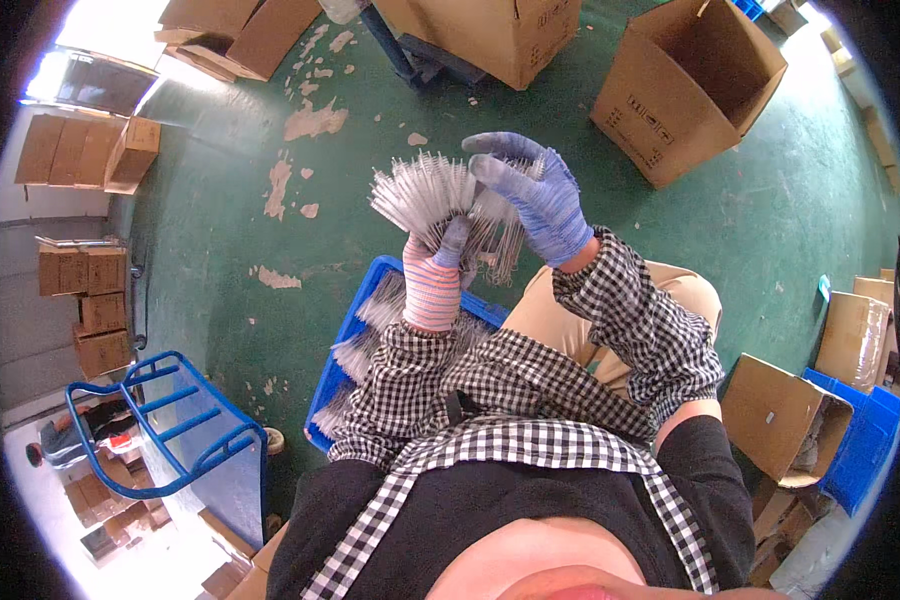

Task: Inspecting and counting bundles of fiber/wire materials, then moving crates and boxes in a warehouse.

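In front of me is a fanned bundle of white-bristled tube brushes point(425, 190) with thin wire handles. My left hand point(435, 275), in a striped glove with grey fingertips, is closed around the bundle from below, the thumb across the wires. My right hand point(540, 195), in a blue glove, curls over the right part of the brushes; some bristles show between its thumb and fingers. Wire loops hang down between the two hands. Under my left forearm stands a blue plastic crate point(343, 335) with more of these brushes in it, partly hidden by my sleeve.
An open cardboard box point(660, 120) stands ahead on the right, another box point(490, 35) straight ahead. A blue-framed cart point(195, 430) is at the left. Cardboard boxes point(85, 270) are stacked along the left wall. To my right are a carton point(780, 415) and a blue bin point(870, 440).
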`<move>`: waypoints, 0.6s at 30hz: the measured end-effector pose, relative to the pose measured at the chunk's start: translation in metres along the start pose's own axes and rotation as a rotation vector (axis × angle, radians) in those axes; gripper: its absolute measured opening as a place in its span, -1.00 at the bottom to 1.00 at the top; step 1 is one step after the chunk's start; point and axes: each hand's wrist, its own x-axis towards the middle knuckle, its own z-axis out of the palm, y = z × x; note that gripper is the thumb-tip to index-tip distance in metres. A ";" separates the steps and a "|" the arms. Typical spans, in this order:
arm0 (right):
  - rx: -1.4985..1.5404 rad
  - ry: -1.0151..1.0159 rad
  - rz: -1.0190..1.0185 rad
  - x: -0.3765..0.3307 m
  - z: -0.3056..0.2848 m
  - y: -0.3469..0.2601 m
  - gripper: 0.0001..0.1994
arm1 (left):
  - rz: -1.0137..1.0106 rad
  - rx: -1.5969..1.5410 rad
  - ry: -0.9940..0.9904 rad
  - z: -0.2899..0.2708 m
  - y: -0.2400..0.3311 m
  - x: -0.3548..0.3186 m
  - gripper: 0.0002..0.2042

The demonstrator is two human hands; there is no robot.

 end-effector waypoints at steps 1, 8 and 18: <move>0.009 -0.021 0.025 0.000 -0.001 0.000 -0.74 | 0.014 -0.009 -0.001 0.002 0.001 0.000 -0.68; -0.113 -0.020 0.041 0.001 -0.006 0.002 -0.80 | 0.057 -0.020 -0.009 0.014 0.007 -0.004 -0.71; -0.046 -0.003 0.015 0.003 -0.011 0.007 -0.85 | -0.071 -0.030 0.050 0.009 0.010 -0.004 -0.76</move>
